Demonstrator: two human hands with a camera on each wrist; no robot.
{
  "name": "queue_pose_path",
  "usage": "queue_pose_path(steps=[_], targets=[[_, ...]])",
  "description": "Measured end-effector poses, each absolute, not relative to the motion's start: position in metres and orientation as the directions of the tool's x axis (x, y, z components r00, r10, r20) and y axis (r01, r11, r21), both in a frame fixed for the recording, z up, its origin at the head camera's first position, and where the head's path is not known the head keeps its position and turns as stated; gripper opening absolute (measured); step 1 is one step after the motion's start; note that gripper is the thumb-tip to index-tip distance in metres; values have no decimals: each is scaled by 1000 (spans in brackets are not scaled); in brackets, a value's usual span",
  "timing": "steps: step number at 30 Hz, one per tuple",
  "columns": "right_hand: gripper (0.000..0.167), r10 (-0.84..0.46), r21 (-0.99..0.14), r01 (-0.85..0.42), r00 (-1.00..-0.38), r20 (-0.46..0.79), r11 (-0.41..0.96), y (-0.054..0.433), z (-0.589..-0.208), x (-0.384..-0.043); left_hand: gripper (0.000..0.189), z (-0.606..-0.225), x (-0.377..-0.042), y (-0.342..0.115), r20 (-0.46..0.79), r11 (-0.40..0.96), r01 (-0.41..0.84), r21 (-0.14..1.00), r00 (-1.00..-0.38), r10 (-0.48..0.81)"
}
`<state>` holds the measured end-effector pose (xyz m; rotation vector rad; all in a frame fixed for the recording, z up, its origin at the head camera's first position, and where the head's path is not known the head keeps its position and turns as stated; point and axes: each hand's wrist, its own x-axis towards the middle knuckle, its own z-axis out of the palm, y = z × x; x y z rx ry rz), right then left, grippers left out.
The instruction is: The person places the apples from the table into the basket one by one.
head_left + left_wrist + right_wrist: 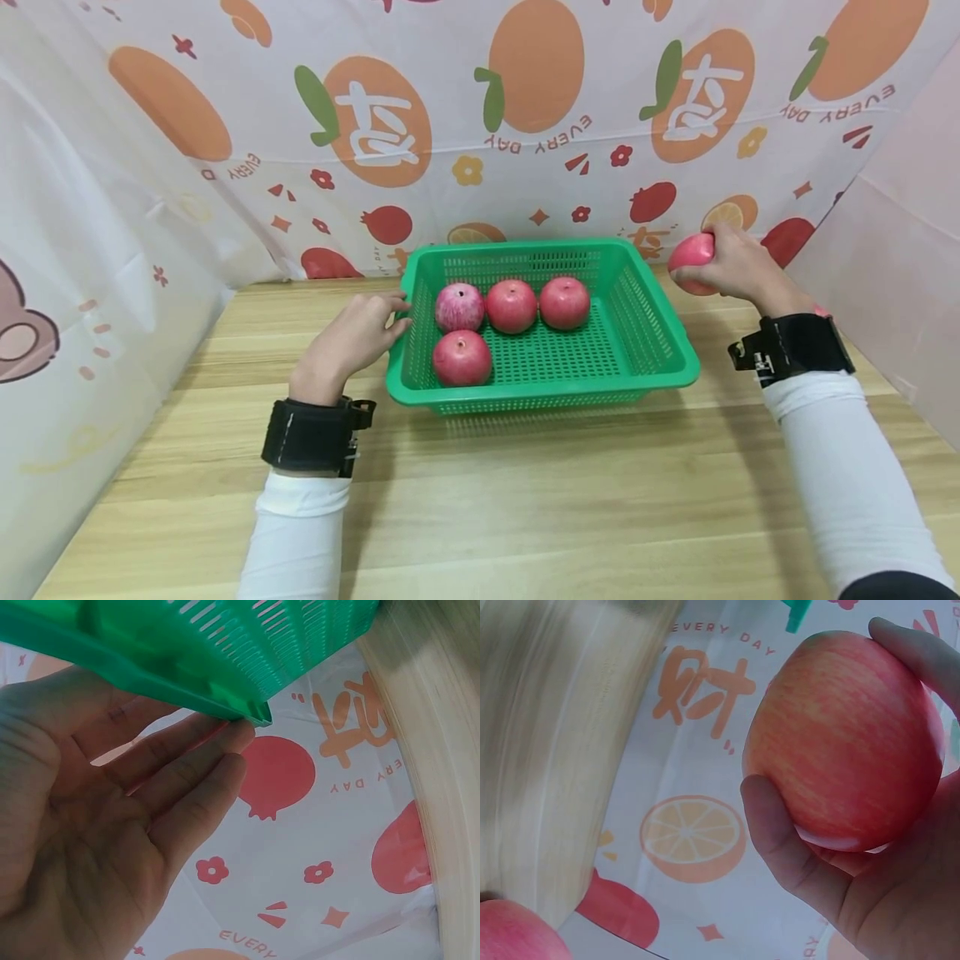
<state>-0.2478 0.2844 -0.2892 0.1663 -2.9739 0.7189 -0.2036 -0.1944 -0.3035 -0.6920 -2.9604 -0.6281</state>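
A green plastic basket [543,392] with slotted walls stands on the wooden table. Several red apples sit in its left and middle part: a streaky purplish one [460,307], two redder ones [512,306] [565,302] in the back row, and another apple [462,358] in front. My left hand [360,333] touches the basket's left rim; its fingers [184,769] look fairly straight under the rim in the left wrist view. Beyond the basket's right end, my right hand [738,265] grips a red apple [847,742] between thumb and fingers, above the table.
One more apple [517,934] shows at the lower left of the right wrist view, mostly hidden behind my right wrist in the head view. A fruit-printed cloth [442,200] hangs behind the table, with a pale sheet [112,208] along the left side.
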Motion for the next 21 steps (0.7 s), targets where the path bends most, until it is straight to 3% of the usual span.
queue_pose_path(steps=[21], targets=[[75, -108, -432, -158, -984, 139, 888, 275, -278, -244, 31, -304, -202, -194, 133, 819, 438, 370, -898, 420]])
